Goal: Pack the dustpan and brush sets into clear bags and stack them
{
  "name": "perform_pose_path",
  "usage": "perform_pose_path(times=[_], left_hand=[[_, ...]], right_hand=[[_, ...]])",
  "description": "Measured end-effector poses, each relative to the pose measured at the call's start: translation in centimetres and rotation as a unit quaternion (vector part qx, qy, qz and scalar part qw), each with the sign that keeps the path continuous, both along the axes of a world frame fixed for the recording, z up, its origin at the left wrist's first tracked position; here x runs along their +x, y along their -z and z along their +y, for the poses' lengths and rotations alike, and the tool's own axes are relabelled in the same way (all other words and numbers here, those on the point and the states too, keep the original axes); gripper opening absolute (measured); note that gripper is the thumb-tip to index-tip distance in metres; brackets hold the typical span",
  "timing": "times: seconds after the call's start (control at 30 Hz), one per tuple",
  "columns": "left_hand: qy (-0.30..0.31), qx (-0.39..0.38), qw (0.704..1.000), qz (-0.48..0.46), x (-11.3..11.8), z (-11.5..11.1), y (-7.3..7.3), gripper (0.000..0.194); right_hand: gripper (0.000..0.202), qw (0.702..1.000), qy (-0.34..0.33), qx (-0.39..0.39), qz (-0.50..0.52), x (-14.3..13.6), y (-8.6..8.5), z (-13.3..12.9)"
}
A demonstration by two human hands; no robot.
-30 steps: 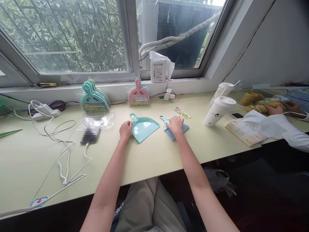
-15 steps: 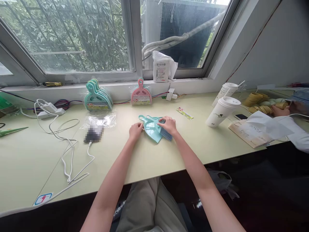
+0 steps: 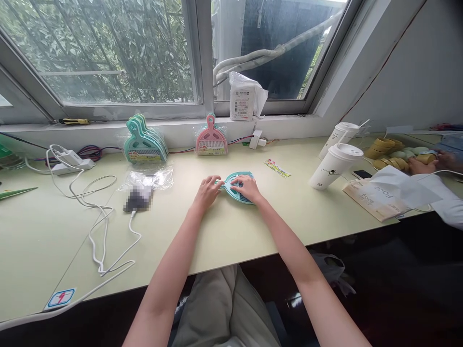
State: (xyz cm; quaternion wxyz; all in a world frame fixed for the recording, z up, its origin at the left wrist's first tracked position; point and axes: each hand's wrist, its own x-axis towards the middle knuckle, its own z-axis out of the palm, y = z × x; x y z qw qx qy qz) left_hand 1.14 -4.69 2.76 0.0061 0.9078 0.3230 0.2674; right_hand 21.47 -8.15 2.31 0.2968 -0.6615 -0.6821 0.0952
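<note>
Brush on dustpan; cups to right.

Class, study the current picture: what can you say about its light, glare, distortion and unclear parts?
Head view: daylight enters through the window glass; below the table it is very dark, with one bright glint. Head view: the window frame looks slanted, probably from the wide lens; pixelation hides the thing joined to the white cable.
</note>
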Motion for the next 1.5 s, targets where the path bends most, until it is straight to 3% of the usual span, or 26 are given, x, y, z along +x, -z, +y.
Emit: perform_pose_path(times=[0.1,0.3,0.53,0.63,0.7,0.77,0.83,0.9,0.97,1.03,1.1,1.17,1.23,1.33,1.43,1.5], left_hand=[[0.021,-0.002,0.999,0.032,-0.3,0.5,0.4,0.033],[0.002,-0.031,0.998,0.055,0.1,0.5,0.6,0.034],[-0.013,-0.066,0.998,0.019,0.3,0.2,1.0,0.032],[-0.027,-0.051,0.998,-0.037,0.6,0.1,0.9,0.034],[-0.062,-0.064,0.986,-0.141,1.1,0.0,0.6,0.039],[-0.087,-0.151,0.946,-0.275,1.9,-0.3,0.2,0.052],[-0.058,-0.321,0.875,-0.357,2.8,-0.7,0.0,0.057],[0.024,-0.484,0.799,-0.357,3.4,-1.1,0.0,0.055],[0.083,-0.559,0.749,-0.345,3.6,-1.2,0.3,0.05],[0.067,-0.57,0.73,-0.371,3.4,-0.8,0.7,0.042],[0.007,-0.564,0.716,-0.411,2.8,0.0,1.0,0.035],[-0.039,-0.554,0.704,-0.442,2.0,0.9,1.2,0.031],[-0.068,-0.545,0.684,-0.48,1.1,1.7,1.2,0.027],[-0.099,-0.538,0.626,-0.555,-0.1,2.7,1.1,0.022],[-0.105,-0.523,0.57,-0.626,-0.9,3.4,1.0,0.02],[-0.108,-0.513,0.55,-0.65,-1.4,3.7,1.0,0.018]], right_hand=[[0.015,1.0,-0.008,0.002,0.008,-0.2,0.0,0.0],[0.014,1.0,-0.012,0.006,-0.007,-0.2,0.0,0.1],[0.017,0.997,-0.022,-0.019,-0.067,-0.1,-0.8,-0.2],[0.014,0.996,-0.02,-0.028,-0.077,-0.3,-1.3,-0.7],[0.013,0.998,0.013,-0.026,-0.06,-0.6,-1.6,-1.0],[0.015,0.997,0.073,0.002,-0.026,-1.1,-1.6,-0.9],[0.017,0.99,0.13,0.051,0.019,-1.6,-1.6,-0.6],[0.021,0.985,0.138,0.086,0.064,-1.6,-1.6,-0.1],[0.028,0.982,0.127,0.106,0.093,-0.7,-1.5,0.4],[0.034,0.976,0.158,0.119,0.086,1.3,-1.1,0.6],[0.038,0.96,0.249,0.12,0.033,4.1,-0.4,0.7],[0.049,0.943,0.325,0.064,-0.018,6.9,0.5,0.6],[0.054,0.939,0.343,-0.029,-0.02,8.8,1.5,0.5],[0.05,0.956,0.284,-0.07,-0.017,9.3,2.3,0.7],[0.038,0.981,0.19,-0.04,-0.005,7.7,2.1,0.9],[0.037,0.989,0.144,-0.015,-0.005,6.3,1.7,0.9]])
